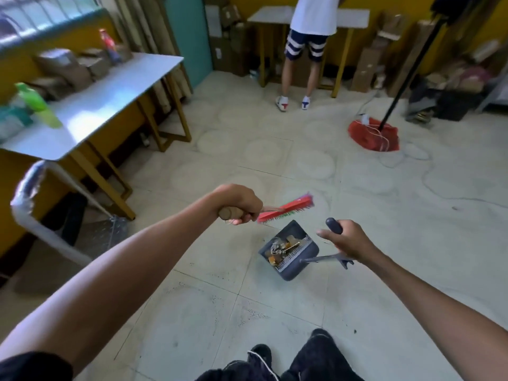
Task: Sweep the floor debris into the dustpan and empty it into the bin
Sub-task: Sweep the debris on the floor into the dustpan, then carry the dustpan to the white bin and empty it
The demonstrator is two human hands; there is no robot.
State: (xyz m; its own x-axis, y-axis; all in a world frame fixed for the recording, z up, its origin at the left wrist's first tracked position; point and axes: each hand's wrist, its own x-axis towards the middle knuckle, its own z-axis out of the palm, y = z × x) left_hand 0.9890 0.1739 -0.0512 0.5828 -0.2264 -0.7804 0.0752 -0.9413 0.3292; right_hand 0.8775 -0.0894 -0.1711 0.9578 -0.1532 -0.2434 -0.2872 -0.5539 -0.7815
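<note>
My left hand [238, 202] grips the tan handle of a red broom [286, 209], whose head hangs above the floor, pointing right. My right hand [347, 240] holds the dark upright handle of a grey dustpan [291, 268], fingers curled round the grip. The dustpan hangs low over the tiled floor between my hands. Inside it lie brown and metallic scraps of debris [280, 250]. A bin with a clear liner [30, 193] stands at the left, under the table's corner.
A white table [110, 97] with boxes and bottles runs along the left wall. A person [308, 50] stands at a far table. A red mop [373, 134] with a black pole and white cable lies at the right. Small specks dot the tiles near my feet [288, 358].
</note>
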